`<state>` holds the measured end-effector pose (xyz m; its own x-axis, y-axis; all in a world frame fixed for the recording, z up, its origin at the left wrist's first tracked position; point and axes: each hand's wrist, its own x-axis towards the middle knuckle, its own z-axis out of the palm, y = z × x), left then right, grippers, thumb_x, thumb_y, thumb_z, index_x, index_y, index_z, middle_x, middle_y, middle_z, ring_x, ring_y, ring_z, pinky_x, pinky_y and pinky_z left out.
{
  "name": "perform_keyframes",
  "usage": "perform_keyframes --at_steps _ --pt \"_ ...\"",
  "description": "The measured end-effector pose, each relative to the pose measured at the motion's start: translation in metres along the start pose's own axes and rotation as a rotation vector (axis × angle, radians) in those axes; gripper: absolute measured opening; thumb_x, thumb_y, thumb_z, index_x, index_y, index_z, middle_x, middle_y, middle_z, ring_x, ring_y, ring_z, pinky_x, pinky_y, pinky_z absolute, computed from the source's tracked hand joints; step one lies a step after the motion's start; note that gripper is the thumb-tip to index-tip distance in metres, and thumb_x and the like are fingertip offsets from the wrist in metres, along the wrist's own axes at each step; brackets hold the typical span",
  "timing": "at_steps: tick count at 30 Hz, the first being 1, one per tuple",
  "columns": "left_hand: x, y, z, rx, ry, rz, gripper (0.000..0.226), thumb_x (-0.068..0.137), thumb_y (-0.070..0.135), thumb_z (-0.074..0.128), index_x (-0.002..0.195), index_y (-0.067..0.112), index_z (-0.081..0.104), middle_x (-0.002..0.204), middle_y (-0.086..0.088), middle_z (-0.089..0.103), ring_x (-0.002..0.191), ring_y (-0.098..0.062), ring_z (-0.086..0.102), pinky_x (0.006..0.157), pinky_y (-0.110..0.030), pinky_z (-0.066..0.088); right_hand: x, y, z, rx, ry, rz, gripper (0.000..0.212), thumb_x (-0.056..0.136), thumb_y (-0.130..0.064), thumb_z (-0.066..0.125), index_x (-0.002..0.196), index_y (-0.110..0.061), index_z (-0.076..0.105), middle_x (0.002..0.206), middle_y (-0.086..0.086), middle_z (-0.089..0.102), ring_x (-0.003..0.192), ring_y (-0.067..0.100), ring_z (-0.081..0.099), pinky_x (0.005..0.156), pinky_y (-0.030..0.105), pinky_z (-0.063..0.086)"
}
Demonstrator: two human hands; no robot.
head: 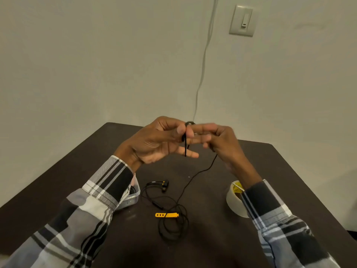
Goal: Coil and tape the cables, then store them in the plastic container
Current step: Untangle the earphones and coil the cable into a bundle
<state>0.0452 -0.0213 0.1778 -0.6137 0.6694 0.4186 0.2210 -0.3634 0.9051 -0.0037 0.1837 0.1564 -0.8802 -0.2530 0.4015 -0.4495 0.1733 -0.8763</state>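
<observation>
A person's two hands are raised above a dark brown tabletop (96,171), seen from a head-worn camera looking down. Both arms wear grey, black and white checked sleeves.

The left hand (154,142) is turned palm toward the camera. Its thumb presses a thin black cable (199,173) against the index finger, pinching it, while the other fingers are spread loosely. A small loop of the cable arches over the top of the fingers, and a short end hangs down across the palm side.

The right hand (218,142) is just beside the left, its fingers curled and slightly blurred. The cable comes out below this hand, so it seems to be holding it, though the exact grip is hard to make out.

From the hands the cable drops to the tabletop and ends in loose tangled loops near the middle. This is an earphone set: a pair of black earbuds (165,185) lies at one end, and a yellow strap (167,215) rests on the loops.

A clear plastic container (133,198) sits left of the loops, partly hidden by the left sleeve. A roll of tape (234,202) stands on the right, partly behind the right sleeve.

On the pale wall behind are a light switch (242,20) and a thin white wire (204,55).
</observation>
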Motion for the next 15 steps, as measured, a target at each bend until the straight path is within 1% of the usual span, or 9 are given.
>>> perform_keyframes --at_steps 1,3,5,9,11,12,13,15 --pt "0.003 0.001 0.000 -0.020 0.018 0.028 0.017 0.088 0.027 0.066 0.091 0.013 0.074 0.145 -0.020 0.050 0.136 -0.042 0.044 0.098 -0.065 0.044 -0.003 0.005 0.006 0.000 -0.010 0.025 0.020 0.098 -0.009 0.058 0.091 -0.003 0.076 0.057 0.005 0.054 0.047 0.003 0.039 0.050 0.015 0.032" --pt "0.007 0.003 0.000 -0.040 0.078 0.057 0.019 0.087 0.028 0.066 0.093 0.012 0.074 0.146 -0.019 0.049 0.136 -0.040 0.045 0.097 -0.062 0.047 -0.012 0.013 0.019 0.012 -0.059 0.050 0.025 0.099 -0.017 0.059 0.088 0.000 0.074 0.056 0.005 0.054 0.047 0.003 0.040 0.049 0.014 0.032" --pt "0.009 0.002 -0.003 -0.031 0.150 0.061 0.020 0.086 0.030 0.066 0.093 0.013 0.074 0.145 -0.016 0.050 0.137 -0.037 0.046 0.096 -0.059 0.049 -0.021 0.018 0.028 0.012 -0.111 0.054 0.026 0.099 -0.021 0.060 0.089 -0.002 0.075 0.055 0.005 0.055 0.047 0.003 0.041 0.050 0.013 0.032" --pt "0.010 -0.001 -0.006 0.101 0.328 0.049 0.020 0.080 0.035 0.065 0.088 0.021 0.077 0.140 -0.005 0.059 0.134 -0.024 0.051 0.098 -0.060 0.047 -0.034 0.022 0.032 -0.050 -0.208 0.003 0.025 0.099 -0.019 0.060 0.091 -0.002 0.076 0.054 0.003 0.056 0.048 0.002 0.048 0.053 0.014 0.038" --pt "0.010 -0.004 -0.010 0.191 0.402 0.031 0.022 0.079 0.035 0.066 0.090 0.020 0.077 0.136 -0.001 0.062 0.132 -0.017 0.052 0.097 -0.057 0.047 -0.039 0.020 0.029 -0.119 -0.257 -0.022 0.024 0.100 -0.018 0.059 0.092 -0.004 0.077 0.054 0.000 0.057 0.049 0.001 0.050 0.054 0.014 0.040" --pt "0.009 -0.006 -0.012 0.252 0.426 0.021 0.023 0.081 0.034 0.066 0.092 0.017 0.077 0.134 0.000 0.063 0.132 -0.012 0.053 0.097 -0.052 0.047 -0.040 0.018 0.027 -0.146 -0.261 -0.028 0.023 0.100 -0.018 0.059 0.091 -0.005 0.077 0.054 -0.003 0.058 0.049 0.001 0.051 0.055 0.014 0.040" --pt "0.009 -0.008 -0.014 0.318 0.442 0.014 0.022 0.083 0.031 0.066 0.094 0.015 0.076 0.133 0.000 0.064 0.131 -0.009 0.053 0.096 -0.044 0.049 -0.041 0.015 0.023 -0.170 -0.251 -0.035 0.023 0.099 -0.019 0.060 0.090 -0.006 0.077 0.053 -0.004 0.058 0.049 0.001 0.051 0.055 0.013 0.039" --pt "0.008 -0.012 -0.016 0.445 0.438 0.000 0.017 0.089 0.020 0.064 0.097 0.009 0.074 0.130 -0.005 0.065 0.130 -0.004 0.053 0.091 -0.022 0.048 -0.042 0.007 0.014 -0.215 -0.214 -0.058 0.023 0.099 -0.021 0.061 0.087 -0.011 0.077 0.053 -0.004 0.059 0.050 0.004 0.052 0.056 0.015 0.039"
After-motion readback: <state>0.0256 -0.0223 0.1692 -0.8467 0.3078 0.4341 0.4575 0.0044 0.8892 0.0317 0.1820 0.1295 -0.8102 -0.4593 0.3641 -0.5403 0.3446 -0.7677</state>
